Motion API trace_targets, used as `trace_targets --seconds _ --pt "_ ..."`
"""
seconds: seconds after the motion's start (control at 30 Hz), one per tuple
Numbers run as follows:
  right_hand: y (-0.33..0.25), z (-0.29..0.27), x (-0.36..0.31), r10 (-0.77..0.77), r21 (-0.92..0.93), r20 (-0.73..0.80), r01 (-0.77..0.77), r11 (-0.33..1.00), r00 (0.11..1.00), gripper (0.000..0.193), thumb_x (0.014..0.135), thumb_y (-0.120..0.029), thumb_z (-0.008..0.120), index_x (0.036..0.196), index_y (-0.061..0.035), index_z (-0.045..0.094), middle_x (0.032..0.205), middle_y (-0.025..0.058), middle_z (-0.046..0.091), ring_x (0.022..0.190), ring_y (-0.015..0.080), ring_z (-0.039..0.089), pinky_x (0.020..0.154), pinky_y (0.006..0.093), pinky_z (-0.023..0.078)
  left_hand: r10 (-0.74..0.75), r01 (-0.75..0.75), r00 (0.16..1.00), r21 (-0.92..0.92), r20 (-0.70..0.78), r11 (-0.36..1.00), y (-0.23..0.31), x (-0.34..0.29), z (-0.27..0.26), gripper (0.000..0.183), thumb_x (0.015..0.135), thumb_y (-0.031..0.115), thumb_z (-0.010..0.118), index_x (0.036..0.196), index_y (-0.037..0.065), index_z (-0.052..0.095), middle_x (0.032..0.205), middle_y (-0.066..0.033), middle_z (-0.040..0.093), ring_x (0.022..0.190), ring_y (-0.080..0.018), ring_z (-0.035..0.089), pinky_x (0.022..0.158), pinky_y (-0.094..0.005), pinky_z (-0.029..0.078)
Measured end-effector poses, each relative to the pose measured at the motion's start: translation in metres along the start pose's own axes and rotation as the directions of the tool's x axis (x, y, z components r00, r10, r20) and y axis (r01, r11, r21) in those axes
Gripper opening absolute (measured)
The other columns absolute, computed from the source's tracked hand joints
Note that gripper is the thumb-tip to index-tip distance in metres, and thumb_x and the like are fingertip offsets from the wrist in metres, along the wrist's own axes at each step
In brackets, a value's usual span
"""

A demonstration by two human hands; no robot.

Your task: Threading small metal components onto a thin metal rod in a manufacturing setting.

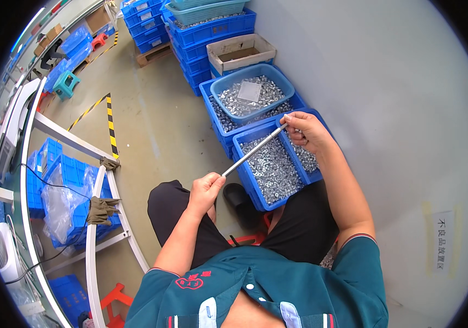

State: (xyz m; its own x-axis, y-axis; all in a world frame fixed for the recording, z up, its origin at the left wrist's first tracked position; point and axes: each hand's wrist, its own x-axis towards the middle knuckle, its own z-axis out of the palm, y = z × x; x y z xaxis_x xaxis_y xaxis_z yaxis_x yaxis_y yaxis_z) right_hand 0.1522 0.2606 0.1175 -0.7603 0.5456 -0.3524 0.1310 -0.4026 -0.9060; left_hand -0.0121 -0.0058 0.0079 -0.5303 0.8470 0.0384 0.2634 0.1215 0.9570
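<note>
Metal rod [253,151] | near end clamped in left hand [205,191] | far end pinched in right hand [308,131] | hands apart, rod between

Wall [365,82]: pale sign [441,243], 6 dark vertical characters | Shirt [310,276]: lettered red emblem [190,281]

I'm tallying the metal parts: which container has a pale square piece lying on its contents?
The light-blue, round-cornered basin beyond and left of the right hand; the nearer, darker blue crate shows only loose metal parts.
</note>
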Motion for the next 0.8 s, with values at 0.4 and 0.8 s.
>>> trace_targets --seconds 0.4,0.8 --pt "0.006 0.007 -0.002 -0.062 -0.228 -0.126 0.032 0.973 0.990 0.018 0.084 -0.019 0.062 0.085 -0.0016 0.059 0.061 -0.0026 0.045 0.047 0.0039 0.036 0.040 0.0178 0.026 0.064 -0.053 0.996 0.154 -0.067 0.987 0.007 0.001 0.010 0.019 0.084 0.022 0.061 0.078 0.003 0.060 0.056 -0.0073 0.050 0.049 -0.0132 0.047 0.049 -0.0279 0.039" --pt "0.005 -0.003 0.001 0.190 0.377 0.000 -0.176 0.909 0.982 0.016 0.087 -0.011 0.052 0.099 0.0005 0.054 0.071 0.0034 0.050 0.048 0.0036 0.038 0.036 0.0151 0.028 -0.026 0.025 1.000 -0.079 -0.015 0.997 -0.001 0.007 0.008 0.021 0.087 0.018 0.058 0.075 0.001 0.057 0.059 0.0015 0.046 0.056 -0.0053 0.042 0.052 -0.0223 0.036"
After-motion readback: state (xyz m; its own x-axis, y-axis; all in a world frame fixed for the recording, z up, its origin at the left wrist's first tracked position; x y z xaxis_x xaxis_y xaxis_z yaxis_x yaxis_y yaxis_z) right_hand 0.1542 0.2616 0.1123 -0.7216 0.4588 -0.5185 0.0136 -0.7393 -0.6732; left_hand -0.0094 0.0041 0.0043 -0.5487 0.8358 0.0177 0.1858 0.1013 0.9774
